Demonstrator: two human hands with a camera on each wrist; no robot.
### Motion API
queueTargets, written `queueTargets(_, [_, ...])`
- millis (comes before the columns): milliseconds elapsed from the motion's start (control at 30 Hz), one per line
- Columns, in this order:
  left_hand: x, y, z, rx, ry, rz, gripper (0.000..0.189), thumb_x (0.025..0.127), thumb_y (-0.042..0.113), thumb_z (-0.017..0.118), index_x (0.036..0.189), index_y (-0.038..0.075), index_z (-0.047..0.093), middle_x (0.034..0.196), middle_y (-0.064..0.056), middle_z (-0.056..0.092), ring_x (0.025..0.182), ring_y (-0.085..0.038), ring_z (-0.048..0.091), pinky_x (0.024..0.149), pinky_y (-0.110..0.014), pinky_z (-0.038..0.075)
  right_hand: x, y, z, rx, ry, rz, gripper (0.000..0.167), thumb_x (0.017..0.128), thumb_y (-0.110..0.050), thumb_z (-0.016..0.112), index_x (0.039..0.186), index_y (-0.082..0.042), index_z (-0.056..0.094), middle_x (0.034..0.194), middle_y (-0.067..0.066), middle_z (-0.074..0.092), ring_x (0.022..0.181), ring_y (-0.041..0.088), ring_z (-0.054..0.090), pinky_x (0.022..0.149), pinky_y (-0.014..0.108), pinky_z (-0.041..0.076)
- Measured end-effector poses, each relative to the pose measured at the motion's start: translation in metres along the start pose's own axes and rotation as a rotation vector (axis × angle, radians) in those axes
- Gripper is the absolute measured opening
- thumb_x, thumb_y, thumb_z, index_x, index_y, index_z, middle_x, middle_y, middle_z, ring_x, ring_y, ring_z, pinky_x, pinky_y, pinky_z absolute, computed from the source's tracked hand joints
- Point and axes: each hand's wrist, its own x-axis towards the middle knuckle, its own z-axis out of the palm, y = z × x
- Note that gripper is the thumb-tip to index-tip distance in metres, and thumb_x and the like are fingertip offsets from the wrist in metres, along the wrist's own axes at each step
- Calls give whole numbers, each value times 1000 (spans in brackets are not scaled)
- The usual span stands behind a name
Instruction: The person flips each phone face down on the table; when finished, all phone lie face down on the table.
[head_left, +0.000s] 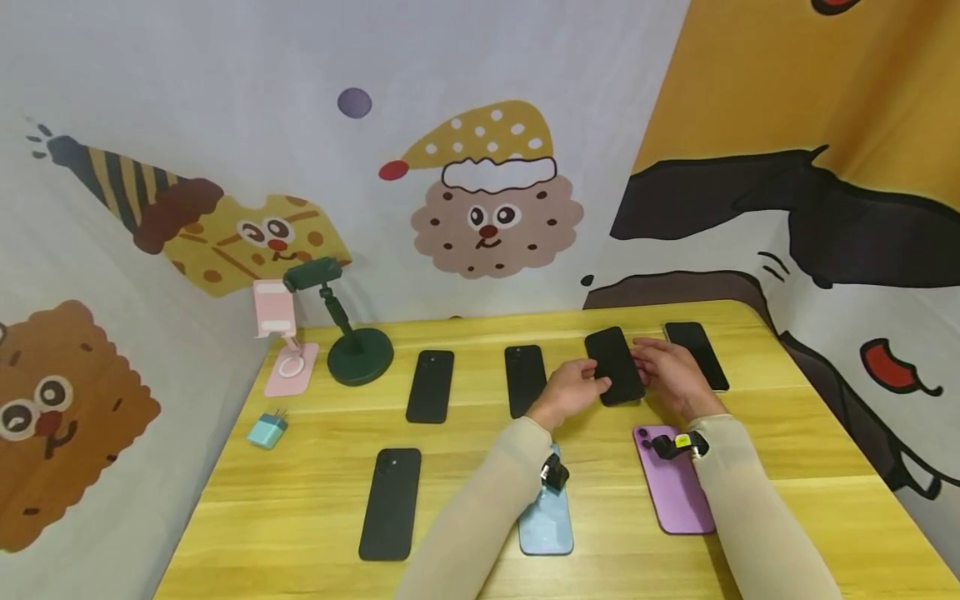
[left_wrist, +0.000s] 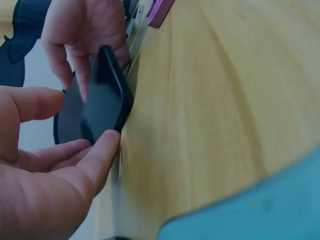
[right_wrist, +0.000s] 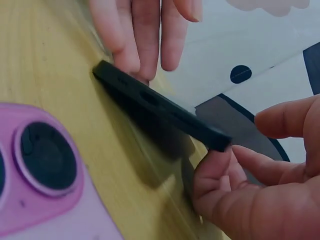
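A black smartphone [head_left: 615, 365] is held between the two hands, tilted, with no camera lenses visible on its upward face in the head view. The left hand [head_left: 572, 392] touches the phone's left side; in the left wrist view its fingertips [left_wrist: 107, 140] meet the phone's edge while the thumb stands apart. On the other side is the right hand [head_left: 670, 372]. Its fingers [right_wrist: 215, 167] support a corner of the phone from beneath in the right wrist view, with the thumb raised off it. The phone's shadow falls on the wood.
Smartphones lie around the wooden table [head_left: 465, 500]: black ones [head_left: 431, 385], a light blue one [head_left: 546, 529] under the left forearm, a purple one [head_left: 671, 492] by the right wrist. Far left stand a green stand [head_left: 360, 354], a pink phone stand [head_left: 275, 310] and a blue charger plug [head_left: 267, 431].
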Motion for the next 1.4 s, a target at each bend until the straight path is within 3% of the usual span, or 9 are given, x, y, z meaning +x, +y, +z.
queueTargets(33, [0,0,1,-1,-5,2,56,105,30,68,155,10,54,154,-5,60,143,-24,56,117,-40,48,0,0,0,33,-10,-10,59,113,-22,51,160,8,34,121,-1,65,102,8,61,84,20,55])
queueTargets(133, [-1,1,3,-17,-15,11,57,104,32,68,155,9,54,155,-5,60,144,-23,56,118,-39,47,1,0,3,88,-35,-38,56,112,-18,52,158,10,36,125,-1,65,108,8,63,88,19,56])
queueTargets(300, [0,2,3,-65,-42,37,59,106,38,64,156,9,52,156,-7,59,144,-23,56,117,-38,48,0,-2,7,19,-28,-44,56,112,-25,53,158,5,42,131,-4,60,110,1,64,90,17,57])
queueTargets(600, [2,5,0,-108,-37,74,61,107,46,60,160,19,47,152,-9,61,137,-22,62,110,-41,54,-2,-8,19,21,-50,-29,59,109,-29,61,155,5,47,102,-9,71,87,5,65,75,22,56])
queueTargets(767, [0,8,0,-24,-11,103,63,105,42,67,162,24,45,152,-11,61,138,-25,61,110,-44,54,-2,-4,20,6,-92,-9,63,108,-33,63,157,3,44,113,-4,71,93,5,67,80,23,58])
queueTargets(900, [-3,11,0,44,22,116,65,104,39,70,162,21,45,149,-11,64,138,-25,62,112,-43,53,-2,-3,21,-15,-117,-17,63,108,-34,63,157,2,45,130,3,67,100,8,68,83,24,59])
queueTargets(1033, [-6,14,-1,74,31,119,66,104,38,70,162,18,44,148,-11,65,136,-25,63,112,-43,53,-2,-2,21,-22,-127,-27,59,108,-32,64,154,2,50,135,5,65,101,9,69,85,26,60])
queueTargets(1233, [-9,16,-6,51,46,94,64,104,30,70,161,19,44,145,-8,67,132,-25,65,110,-44,54,0,0,20,-36,-165,-52,58,108,-26,65,153,7,48,125,-4,69,107,6,70,91,27,61])
queueTargets(1400, [-9,15,-10,9,55,65,67,102,20,72,162,16,42,144,-10,68,128,-27,67,108,-43,55,1,2,18,-47,-167,-41,61,108,-23,63,156,9,43,145,15,61,118,10,68,103,30,58])
